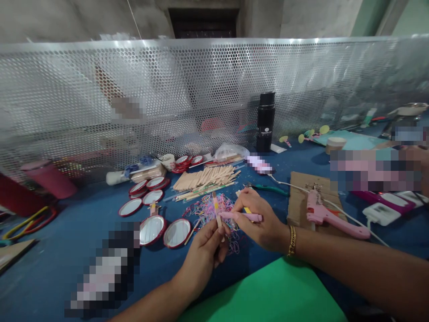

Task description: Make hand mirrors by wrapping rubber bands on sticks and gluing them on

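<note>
My left hand pinches a wooden craft stick that stands nearly upright, with brown and yellow bands of colour on its upper part. My right hand is closed around a pink marker, whose tip is at the stick; I cannot tell if it touches. Something yellow and a pale stick end also show by the right fingers. Behind both hands lies a tangle of colourful thin strands. Left of them are round red-rimmed discs, one with a small coloured stick piece beside it.
A pile of craft sticks lies further back, near green-handled pliers. To the right, a pink glue gun rests on cardboard. A black bottle stands before a perforated metal screen. Green sheet in front.
</note>
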{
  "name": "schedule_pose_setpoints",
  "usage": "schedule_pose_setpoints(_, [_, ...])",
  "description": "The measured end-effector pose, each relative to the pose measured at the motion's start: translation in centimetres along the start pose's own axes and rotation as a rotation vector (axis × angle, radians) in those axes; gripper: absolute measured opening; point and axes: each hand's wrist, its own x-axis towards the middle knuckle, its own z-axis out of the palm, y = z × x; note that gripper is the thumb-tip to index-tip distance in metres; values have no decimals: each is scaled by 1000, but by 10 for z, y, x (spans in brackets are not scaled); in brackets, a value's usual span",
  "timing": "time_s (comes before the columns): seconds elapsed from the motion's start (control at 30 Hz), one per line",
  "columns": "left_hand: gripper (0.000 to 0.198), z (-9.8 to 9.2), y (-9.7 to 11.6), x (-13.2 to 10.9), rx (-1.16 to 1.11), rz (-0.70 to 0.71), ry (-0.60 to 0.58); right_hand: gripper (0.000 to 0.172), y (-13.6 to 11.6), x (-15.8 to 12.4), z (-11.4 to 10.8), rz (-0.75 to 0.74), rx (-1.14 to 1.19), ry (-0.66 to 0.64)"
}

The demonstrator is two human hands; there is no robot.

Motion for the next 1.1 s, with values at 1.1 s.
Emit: schedule_pose_setpoints(1.1, [39, 1, 0, 0, -11, 23, -3, 12, -3, -1, 1, -17, -22, 54])
